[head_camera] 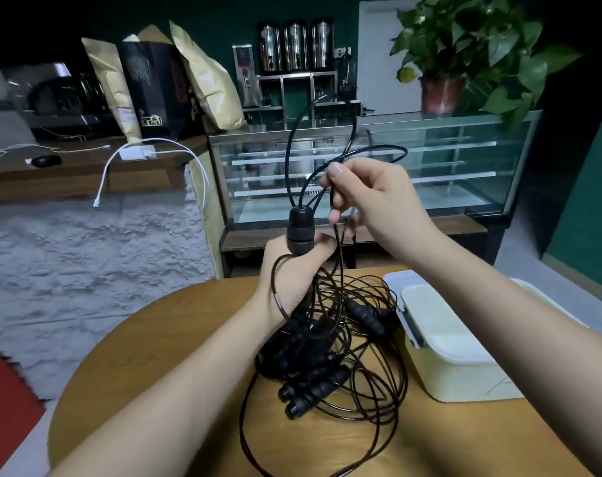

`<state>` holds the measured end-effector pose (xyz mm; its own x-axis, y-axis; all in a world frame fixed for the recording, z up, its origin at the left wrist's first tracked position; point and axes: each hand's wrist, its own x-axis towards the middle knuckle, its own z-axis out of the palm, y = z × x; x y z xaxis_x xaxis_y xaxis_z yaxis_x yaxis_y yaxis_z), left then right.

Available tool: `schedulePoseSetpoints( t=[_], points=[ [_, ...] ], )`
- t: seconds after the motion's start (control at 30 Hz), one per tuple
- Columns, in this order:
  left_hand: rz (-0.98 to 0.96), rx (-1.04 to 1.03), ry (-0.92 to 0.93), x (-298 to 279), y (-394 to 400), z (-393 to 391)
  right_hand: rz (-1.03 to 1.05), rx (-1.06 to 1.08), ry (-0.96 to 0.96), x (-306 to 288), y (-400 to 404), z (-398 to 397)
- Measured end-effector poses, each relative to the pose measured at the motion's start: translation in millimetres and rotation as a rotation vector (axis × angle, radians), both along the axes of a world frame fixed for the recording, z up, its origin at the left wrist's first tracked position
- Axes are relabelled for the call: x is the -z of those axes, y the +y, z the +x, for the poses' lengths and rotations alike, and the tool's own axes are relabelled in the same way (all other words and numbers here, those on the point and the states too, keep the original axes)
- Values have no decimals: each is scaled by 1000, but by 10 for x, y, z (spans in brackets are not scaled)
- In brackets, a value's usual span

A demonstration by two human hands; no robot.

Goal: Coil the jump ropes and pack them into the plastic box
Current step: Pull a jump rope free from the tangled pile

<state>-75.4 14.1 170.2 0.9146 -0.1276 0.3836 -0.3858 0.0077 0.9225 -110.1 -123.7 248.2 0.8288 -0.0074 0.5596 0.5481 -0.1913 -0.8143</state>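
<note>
While the left hand (294, 270) is raised above the round wooden table (175, 339), its fingers are curled round a pair of black rope handles (300, 230) held upright. Just above and to the right, the right hand (372, 197) pinches black cord loops (330, 160) between thumb and curled fingers. Below both hands, a tangled heap of jump ropes (327, 359) and more handles lies mid-table, cord trailing past the near edge. Bare tabletop shows to the left of the heap. Right of the heap, touching some cords, sits the white plastic box (454, 356); whether anything is inside cannot be told.
</note>
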Motion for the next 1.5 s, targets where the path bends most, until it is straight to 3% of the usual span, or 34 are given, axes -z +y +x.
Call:
schedulePoseSetpoints(
  t=[0.3, 0.4, 0.73, 1.0, 1.3, 1.5],
  points=[
    [-55, 164, -1, -123, 22, -415, 30, -74, -16, -174, 33, -287],
    [-20, 124, -41, -166, -30, -630, 33, -106, -34, -258, 78, -457],
    [-157, 116, -72, -200, 16, -1472, 78, -178, -44, -312, 129, -1276],
    [-189, 127, -59, 50, 118, -1960, 168, -130, 50, 365, -28, -2014],
    [-328, 169, 38, 211, 34, -2379, 62, 127, 126, 1494, -79, -2729],
    [-296, 205, 5, 149, 103, -2502, -32, 91, 246, 1837, -27, -2870]
  ],
)
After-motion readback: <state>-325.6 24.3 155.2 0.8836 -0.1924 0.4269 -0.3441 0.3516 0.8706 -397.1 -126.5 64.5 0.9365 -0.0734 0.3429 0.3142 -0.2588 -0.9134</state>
